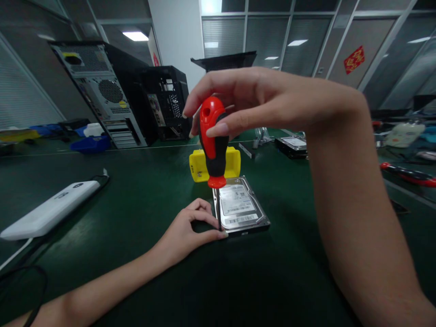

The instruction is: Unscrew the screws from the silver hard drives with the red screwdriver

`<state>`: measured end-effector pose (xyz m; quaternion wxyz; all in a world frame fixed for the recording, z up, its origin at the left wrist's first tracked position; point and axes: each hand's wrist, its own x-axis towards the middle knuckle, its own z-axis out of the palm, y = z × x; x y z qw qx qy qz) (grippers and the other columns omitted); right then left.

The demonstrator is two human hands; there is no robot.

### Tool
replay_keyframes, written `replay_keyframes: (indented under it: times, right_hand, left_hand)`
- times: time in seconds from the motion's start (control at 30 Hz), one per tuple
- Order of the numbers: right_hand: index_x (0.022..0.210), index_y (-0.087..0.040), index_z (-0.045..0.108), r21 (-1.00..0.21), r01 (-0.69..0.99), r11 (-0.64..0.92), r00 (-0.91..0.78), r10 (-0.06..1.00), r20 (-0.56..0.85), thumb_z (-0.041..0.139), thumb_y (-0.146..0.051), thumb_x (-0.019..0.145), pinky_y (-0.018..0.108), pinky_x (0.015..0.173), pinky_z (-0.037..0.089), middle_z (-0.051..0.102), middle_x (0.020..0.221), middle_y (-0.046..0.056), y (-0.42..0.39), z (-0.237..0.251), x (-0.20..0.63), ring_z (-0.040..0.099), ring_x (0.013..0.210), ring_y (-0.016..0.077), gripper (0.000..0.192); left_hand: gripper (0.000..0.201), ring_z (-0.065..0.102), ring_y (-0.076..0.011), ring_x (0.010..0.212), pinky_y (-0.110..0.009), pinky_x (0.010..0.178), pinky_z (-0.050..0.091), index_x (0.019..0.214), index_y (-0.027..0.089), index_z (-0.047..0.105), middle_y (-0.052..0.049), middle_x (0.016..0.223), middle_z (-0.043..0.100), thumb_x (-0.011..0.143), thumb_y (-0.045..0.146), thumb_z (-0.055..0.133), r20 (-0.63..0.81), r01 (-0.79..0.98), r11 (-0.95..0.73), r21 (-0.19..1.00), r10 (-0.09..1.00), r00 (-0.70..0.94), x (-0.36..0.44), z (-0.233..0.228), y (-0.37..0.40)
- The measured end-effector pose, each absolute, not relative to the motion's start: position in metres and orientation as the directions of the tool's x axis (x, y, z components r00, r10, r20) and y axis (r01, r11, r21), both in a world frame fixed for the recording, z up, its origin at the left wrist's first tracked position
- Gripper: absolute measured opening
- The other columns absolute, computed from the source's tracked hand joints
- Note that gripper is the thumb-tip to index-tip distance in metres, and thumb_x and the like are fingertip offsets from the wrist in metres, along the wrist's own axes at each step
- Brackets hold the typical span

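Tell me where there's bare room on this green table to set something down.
Bare table lies between the white device and the left hand, and in front of the hard drive. It is crowded behind, by the yellow holder, under the screwdriver.

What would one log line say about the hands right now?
right hand: grips screwdriver upright, tip at hard drive left edge | left hand: fingers steady shaft and drive corner | yellow block: behind drive

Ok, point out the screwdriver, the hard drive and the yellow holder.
screwdriver (214,145), head view, on the black grip of the handle
hard drive (238,205), head view, on its white label
yellow holder (196,167), head view, on its left block
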<state>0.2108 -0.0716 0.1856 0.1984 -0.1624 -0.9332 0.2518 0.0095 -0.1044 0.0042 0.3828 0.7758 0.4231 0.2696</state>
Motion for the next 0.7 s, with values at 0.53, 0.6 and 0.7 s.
replay_keyframes:
  times: [0.53, 0.6, 0.7]
  right_hand:
    - [0.113, -0.016, 0.052, -0.446, 0.229, 0.865, -0.861, 0.394, 0.322, 0.057, -0.023, 0.078, 0.018, 0.082, 0.052, 0.057, 0.115, -0.004, -0.0752, 0.1861, 0.2081, 0.057, 0.102, 0.0098, 0.035]
    - [0.114, -0.015, 0.05, -0.423, 0.229, 0.877, -0.872, 0.377, 0.311, 0.055, -0.023, 0.08, 0.017, 0.083, 0.052, 0.055, 0.116, -0.002, -0.0755, 0.1859, 0.2076, 0.058, 0.101, 0.008, 0.036]
    - [0.115, -0.013, 0.048, -0.389, 0.213, 0.896, -0.887, 0.344, 0.309, 0.053, -0.023, 0.081, 0.016, 0.083, 0.051, 0.054, 0.116, -0.001, -0.0758, 0.1854, 0.2068, 0.057, 0.101, 0.0072, 0.035]
  left_hand:
    - [0.016, 0.051, -0.0183, 0.09, -0.031, 0.083, 0.043, 0.076, 0.02, 0.071, -0.003, 0.093, 0.052, 0.065, 0.031, 0.076, 0.096, 0.459, -0.346, 0.818, 0.87, 0.484, 0.0093, 0.0072, -0.1095]
    - [0.015, 0.051, -0.018, 0.09, -0.031, 0.083, 0.042, 0.075, 0.019, 0.071, -0.002, 0.092, 0.052, 0.065, 0.031, 0.075, 0.11, 0.451, -0.358, 0.818, 0.866, 0.487, 0.0091, 0.0053, -0.1085]
    - [0.016, 0.051, -0.0181, 0.09, -0.031, 0.084, 0.042, 0.075, 0.019, 0.071, -0.002, 0.092, 0.051, 0.066, 0.032, 0.075, 0.104, 0.449, -0.352, 0.822, 0.866, 0.489, 0.0097, 0.0038, -0.1073]
